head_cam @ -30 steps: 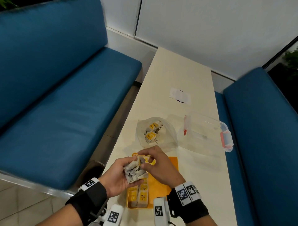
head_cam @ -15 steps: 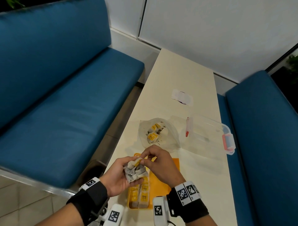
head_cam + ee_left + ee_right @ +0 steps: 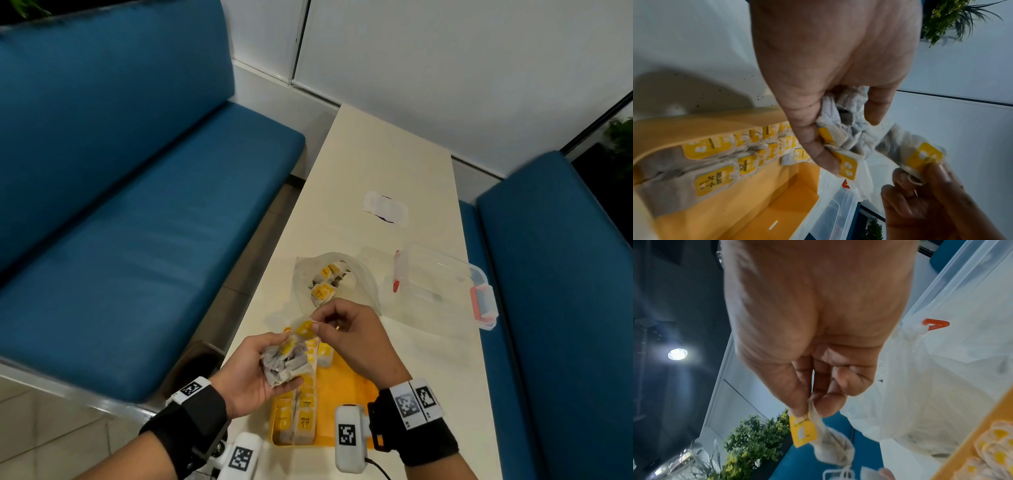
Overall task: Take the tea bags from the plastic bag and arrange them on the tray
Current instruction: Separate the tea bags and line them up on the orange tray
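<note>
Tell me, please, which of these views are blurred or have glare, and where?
Head view: sharp, with bent edges. Left wrist view: the right hand and its pinched tea bag are smeared, while the tray is clearer. Right wrist view: a ceiling lamp flares, and the tea bag hanging below the fingers is soft.

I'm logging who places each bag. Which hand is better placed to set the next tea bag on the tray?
Probably the right hand: it already pinches a single tea bag by its top, just above the yellow tray. The left hand is occupied gripping the bunch of tea bags.
</note>
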A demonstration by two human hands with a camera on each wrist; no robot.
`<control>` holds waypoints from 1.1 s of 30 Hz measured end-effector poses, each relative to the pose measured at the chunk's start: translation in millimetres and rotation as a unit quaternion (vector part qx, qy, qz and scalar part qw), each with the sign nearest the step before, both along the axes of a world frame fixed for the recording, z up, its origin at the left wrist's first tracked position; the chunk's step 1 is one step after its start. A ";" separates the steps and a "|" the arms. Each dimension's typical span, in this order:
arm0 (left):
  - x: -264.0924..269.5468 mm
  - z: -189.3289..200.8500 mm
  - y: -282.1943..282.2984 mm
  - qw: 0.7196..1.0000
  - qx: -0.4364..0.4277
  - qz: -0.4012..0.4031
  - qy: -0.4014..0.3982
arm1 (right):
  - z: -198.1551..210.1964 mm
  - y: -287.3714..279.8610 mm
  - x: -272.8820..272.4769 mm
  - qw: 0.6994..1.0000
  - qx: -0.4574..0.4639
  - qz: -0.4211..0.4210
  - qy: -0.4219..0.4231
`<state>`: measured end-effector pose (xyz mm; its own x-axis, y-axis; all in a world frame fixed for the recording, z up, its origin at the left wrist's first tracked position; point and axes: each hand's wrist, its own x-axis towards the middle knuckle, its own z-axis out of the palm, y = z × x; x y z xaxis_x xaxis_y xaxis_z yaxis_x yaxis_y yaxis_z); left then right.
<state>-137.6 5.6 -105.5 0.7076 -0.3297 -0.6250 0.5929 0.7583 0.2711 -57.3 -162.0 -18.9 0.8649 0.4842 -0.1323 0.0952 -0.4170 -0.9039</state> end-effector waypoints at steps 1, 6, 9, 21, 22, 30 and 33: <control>0.3 -0.5 0.5 1.000 -0.001 -0.001 0.001 | 3.1 -1.4 1.4 1.000 0.012 -0.006 -0.002; 1.4 -1.1 1.4 1.000 -0.020 0.003 0.000 | 10.6 -13.0 7.9 0.999 0.001 -0.019 -0.034; 0.9 0.3 2.5 1.000 -0.024 0.008 -0.005 | 4.9 -22.8 12.3 0.997 -0.057 -0.042 -0.037; -1.3 -0.9 3.3 1.000 -0.004 0.000 0.008 | -12.3 -53.6 11.3 0.988 -0.116 -0.098 -0.006; -1.2 -1.1 3.3 1.000 -0.003 0.001 0.008 | -13.2 -54.1 10.8 0.989 -0.112 -0.098 0.010; -2.8 -0.7 4.9 1.000 -0.009 0.002 -0.002 | -34.6 -58.7 4.4 0.984 -0.038 -0.131 0.113; -2.8 -1.7 5.6 1.000 -0.011 0.003 -0.002 | -39.7 -58.8 1.8 0.981 -0.037 -0.140 0.132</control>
